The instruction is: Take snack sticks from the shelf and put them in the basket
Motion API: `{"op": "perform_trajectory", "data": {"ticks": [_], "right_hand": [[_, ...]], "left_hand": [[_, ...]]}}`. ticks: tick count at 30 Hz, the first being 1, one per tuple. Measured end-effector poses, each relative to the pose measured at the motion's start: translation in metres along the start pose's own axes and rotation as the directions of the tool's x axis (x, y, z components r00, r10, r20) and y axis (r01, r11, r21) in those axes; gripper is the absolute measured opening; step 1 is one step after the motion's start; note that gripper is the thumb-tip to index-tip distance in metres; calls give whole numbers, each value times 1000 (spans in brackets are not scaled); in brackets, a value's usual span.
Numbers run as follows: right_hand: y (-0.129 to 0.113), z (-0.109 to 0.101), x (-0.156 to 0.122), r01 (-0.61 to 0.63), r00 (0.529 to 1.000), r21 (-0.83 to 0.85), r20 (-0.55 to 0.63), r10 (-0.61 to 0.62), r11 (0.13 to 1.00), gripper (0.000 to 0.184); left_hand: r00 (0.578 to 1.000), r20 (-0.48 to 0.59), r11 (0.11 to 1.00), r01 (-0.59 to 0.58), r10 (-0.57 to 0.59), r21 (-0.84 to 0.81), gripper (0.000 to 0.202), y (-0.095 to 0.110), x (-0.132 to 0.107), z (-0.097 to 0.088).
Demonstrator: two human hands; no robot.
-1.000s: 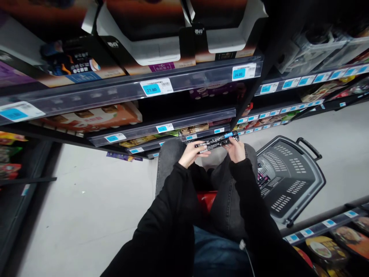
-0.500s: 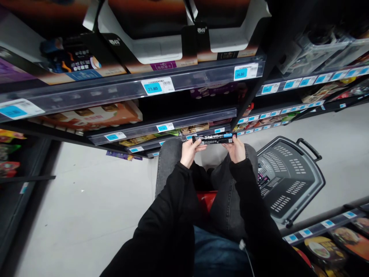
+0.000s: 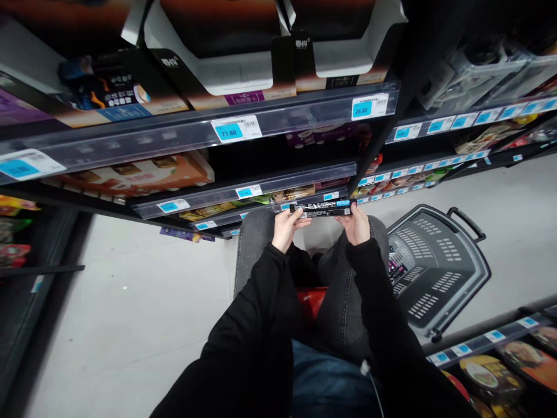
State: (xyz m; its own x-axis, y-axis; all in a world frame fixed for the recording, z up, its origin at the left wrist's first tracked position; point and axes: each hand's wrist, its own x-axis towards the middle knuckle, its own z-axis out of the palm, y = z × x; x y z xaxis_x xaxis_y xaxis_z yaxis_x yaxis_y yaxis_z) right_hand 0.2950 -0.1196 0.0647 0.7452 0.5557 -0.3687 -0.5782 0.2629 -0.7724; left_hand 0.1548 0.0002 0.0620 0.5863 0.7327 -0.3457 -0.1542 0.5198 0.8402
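A slim black packet [image 3: 322,209] with white print and a blue patch lies level between my two hands, above my knees. My left hand [image 3: 286,227] pinches its left end, thumb on the near face. At the other end, the fingers of my right hand [image 3: 357,225] are closed on the packet, beside a small printed code. What is inside the packet does not show. To the right of my knees stands a grey shopping basket [image 3: 435,267], with some small pink and dark items partly visible in it.
Shelves with price tags [image 3: 236,129] run across the front, holding open display boxes [image 3: 230,72] and an orange carton [image 3: 148,174]. A lower shelf rail [image 3: 496,337] with round-lidded tubs [image 3: 491,371] is at bottom right. Another dark rack [image 3: 39,313] stands left of the pale floor [image 3: 139,302].
Both hands keep the packet in the same place. Its upper face looks tilted very slightly; the view has shifted by a few pixels.
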Motion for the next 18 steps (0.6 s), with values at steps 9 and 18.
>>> {"op": "perform_trajectory", "data": {"ticks": [9, 18], "right_hand": [[1, 2, 0, 4, 1000, -42, -12, -5, 999, 37], [3, 4, 0, 29, 999, -95, -12, -31, 995, 39]], "left_hand": [[998, -61, 1000, -19, 20, 22, 35, 0, 2, -1], [997, -44, 998, -53, 55, 46, 41, 3, 0, -1]]}}
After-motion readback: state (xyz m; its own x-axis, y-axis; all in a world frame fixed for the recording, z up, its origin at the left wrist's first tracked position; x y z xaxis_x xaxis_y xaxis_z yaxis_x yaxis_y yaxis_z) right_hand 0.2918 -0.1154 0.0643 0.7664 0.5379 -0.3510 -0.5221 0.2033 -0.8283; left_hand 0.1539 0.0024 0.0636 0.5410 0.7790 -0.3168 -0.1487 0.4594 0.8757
